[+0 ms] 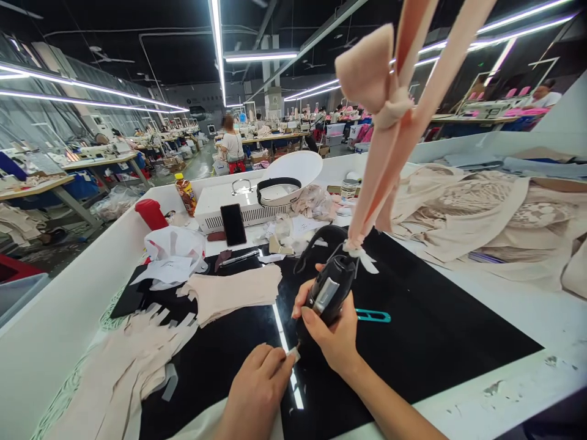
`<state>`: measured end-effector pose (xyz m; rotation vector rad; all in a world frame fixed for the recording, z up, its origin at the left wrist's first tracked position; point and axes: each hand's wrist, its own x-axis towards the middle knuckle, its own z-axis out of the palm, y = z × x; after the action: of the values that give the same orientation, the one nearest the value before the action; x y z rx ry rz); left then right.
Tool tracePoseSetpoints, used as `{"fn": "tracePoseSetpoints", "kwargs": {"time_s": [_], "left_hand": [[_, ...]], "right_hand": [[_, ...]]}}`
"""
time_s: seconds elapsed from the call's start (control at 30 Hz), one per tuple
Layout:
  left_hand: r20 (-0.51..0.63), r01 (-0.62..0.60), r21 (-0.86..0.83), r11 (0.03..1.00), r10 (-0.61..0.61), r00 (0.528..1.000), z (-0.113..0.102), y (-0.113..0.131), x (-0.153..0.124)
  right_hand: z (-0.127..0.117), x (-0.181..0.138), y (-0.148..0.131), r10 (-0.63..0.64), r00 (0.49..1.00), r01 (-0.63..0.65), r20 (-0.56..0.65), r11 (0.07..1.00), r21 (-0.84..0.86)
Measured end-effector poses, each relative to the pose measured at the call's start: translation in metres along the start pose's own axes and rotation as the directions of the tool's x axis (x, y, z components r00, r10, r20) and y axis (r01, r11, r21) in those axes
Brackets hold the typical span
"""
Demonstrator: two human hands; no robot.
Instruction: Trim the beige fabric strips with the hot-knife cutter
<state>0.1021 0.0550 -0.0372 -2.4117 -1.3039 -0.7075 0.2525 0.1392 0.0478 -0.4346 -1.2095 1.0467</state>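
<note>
My right hand (334, 333) is wrapped round a black hand-held tool (328, 290) that hangs from a pink fabric strap (389, 140) tied above it. The tool's tip points down at the black mat (435, 318). My left hand (259, 385) is closed in a pinch on a small pale fabric piece (293, 353) right under the tool's tip, over the lit slit in the mat. A pile of pale pink fabric strips (137, 354) lies to the left of my left hand, and a teal thread snipper (373, 315) lies just right of my right hand.
Beige lace garments (486, 220) are heaped at the right. A phone (233, 223) leans on a white box (215, 208) at the back, beside a white bowl (293, 171), a red cup (150, 214) and a bottle (186, 192). Other people work at distant sewing tables.
</note>
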Motion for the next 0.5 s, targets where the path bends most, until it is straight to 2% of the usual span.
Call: {"fn": "tracePoseSetpoints", "kwargs": {"time_s": [0.5], "left_hand": [[-0.033,-0.012,0.021,1.0,0.013,0.999,-0.0042,-0.0032,0.0005]], "right_hand": [[0.0021,0.0002,-0.002,0.006,1.0,-0.006,-0.013,1.0,-0.016]]}}
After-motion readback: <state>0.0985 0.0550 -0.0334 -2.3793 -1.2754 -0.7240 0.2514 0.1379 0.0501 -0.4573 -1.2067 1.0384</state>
